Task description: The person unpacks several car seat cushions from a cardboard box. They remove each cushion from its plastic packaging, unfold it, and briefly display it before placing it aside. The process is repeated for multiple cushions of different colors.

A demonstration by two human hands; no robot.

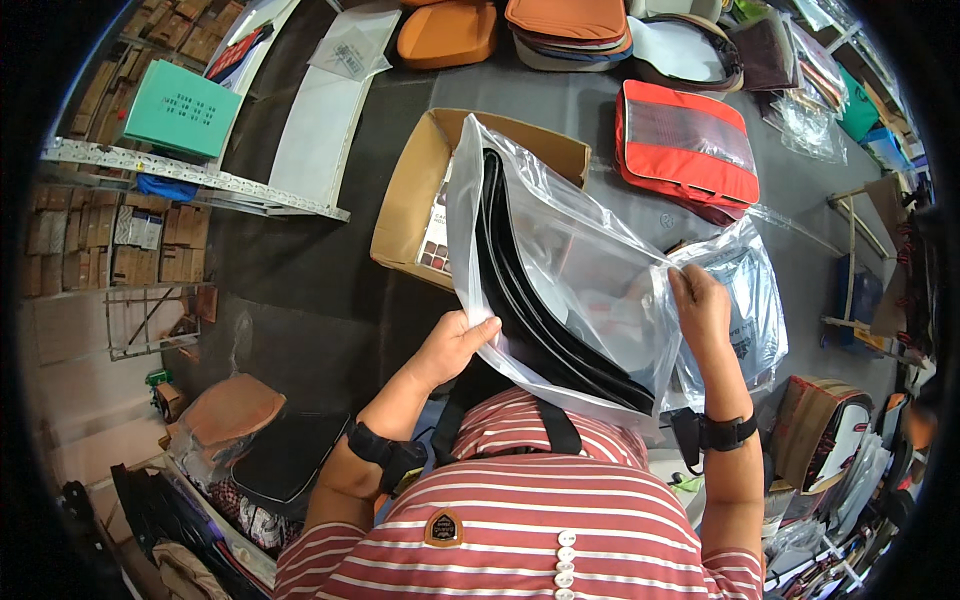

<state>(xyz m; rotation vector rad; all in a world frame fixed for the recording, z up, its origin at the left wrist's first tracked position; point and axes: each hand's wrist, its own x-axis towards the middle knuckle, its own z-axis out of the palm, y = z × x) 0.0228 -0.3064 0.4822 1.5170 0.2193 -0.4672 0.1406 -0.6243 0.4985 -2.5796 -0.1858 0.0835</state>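
A large clear plastic bag (610,270) is stretched between my two hands, in front of my striped shirt. Inside it lies a black item (540,320) with curved, layered edges; its exact kind I cannot make out. My left hand (455,345) pinches the bag's near left side, thumb on top. Higher up on the right, my right hand (703,305) has its fingers closed on the bag's edge. Just beyond the bag stands an open cardboard box (405,215), partly hidden by it, with printed packaging inside. Another clear bag (745,300) with dark contents lies beside my right hand.
Red zip cases (685,140) are stacked beyond my right hand. Farther off are orange cases (570,20) and a white shelf board (325,120). A metal rack with a green box (180,108) stands left. A black case (290,460) lies near my left elbow, and a striped case (820,430) sits right.
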